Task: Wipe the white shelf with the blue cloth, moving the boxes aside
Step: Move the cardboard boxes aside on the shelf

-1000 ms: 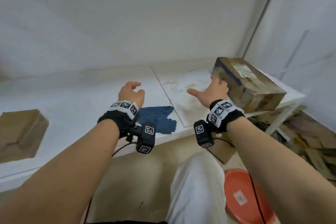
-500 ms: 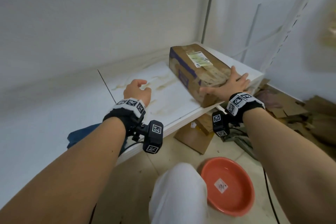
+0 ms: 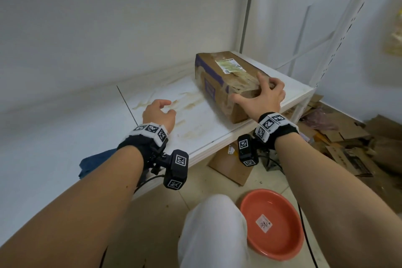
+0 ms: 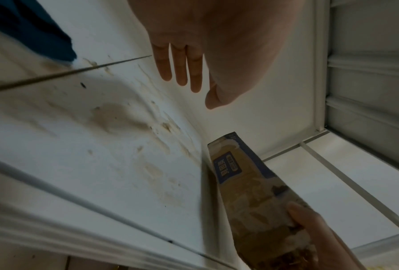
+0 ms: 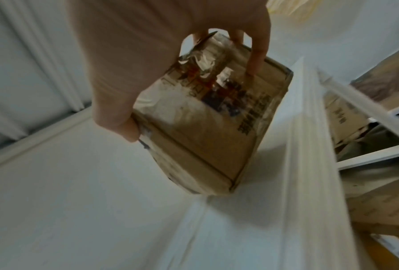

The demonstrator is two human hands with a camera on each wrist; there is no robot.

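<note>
A worn brown cardboard box (image 3: 226, 80) with a shipping label lies on the right end of the white shelf (image 3: 65, 132). My right hand (image 3: 258, 98) grips its near end, fingers curled over the top edge and thumb on the near face; the right wrist view shows the same box (image 5: 207, 127) held between thumb and fingers. My left hand (image 3: 159, 111) hovers over the stained middle of the shelf, fingers relaxed (image 4: 182, 71), holding nothing. The blue cloth (image 3: 95, 163) lies on the shelf near its front edge, mostly hidden behind my left forearm; a corner of the blue cloth (image 4: 32, 31) shows in the left wrist view.
Yellowish stains (image 3: 187, 102) mark the shelf left of the box. A white upright post (image 3: 348, 24) stands at the right end of the shelf. On the floor below are an orange basin (image 3: 272, 224), a flat cardboard piece (image 3: 230, 165) and a heap of flattened cartons (image 3: 348, 137).
My right hand went from lying flat on the box's near end to gripping it with curled fingers. The view has turned right, and the left hand stays over the stains.
</note>
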